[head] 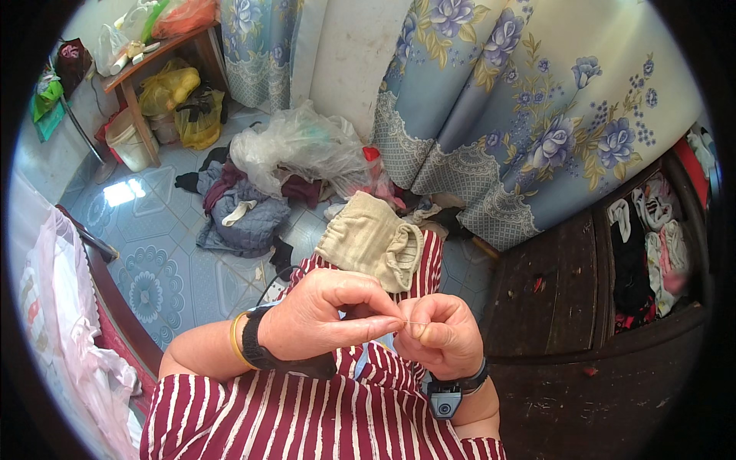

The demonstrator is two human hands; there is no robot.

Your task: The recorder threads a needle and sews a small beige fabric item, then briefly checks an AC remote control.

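My left hand [330,316] and my right hand [443,333] meet in front of my chest, fingertips nearly touching. Between them runs a very thin, light strand [415,323], a thread or a needle; which one I cannot tell. Thumb and forefinger of the left hand pinch one end, and the right thumb and forefinger pinch the other. Just beyond the hands, a beige knitted cloth piece [368,238] with a gathered edge and a looped opening lies on my lap, over red-and-white striped fabric [430,253].
Dark wooden drawers or cabinet [543,293] with folded clothes [661,247] stand at right. Clothes [247,221] and clear plastic bags [305,149] lie on the tiled floor ahead. A floral curtain [489,115] hangs beyond. At left are a wooden table [164,52], a bucket [127,138] and a bed edge [129,322].
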